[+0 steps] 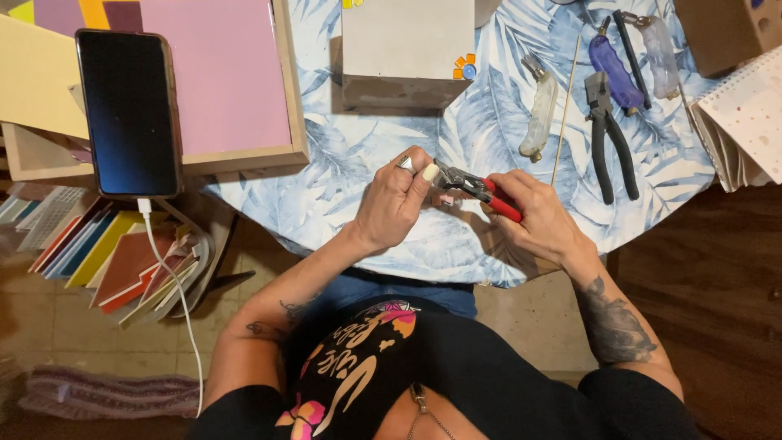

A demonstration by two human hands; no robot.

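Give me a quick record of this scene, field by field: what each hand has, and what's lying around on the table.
Left hand: pinches a small piece at the tool's jaws
Right hand: grips red-handled nippers
Table: blue leaf-print cloth
Right of the hands: black pliers, purple-handled tool, thin wooden stick
Ahead: grey block
Left: pink sheet in wooden tray, phone on a white cable
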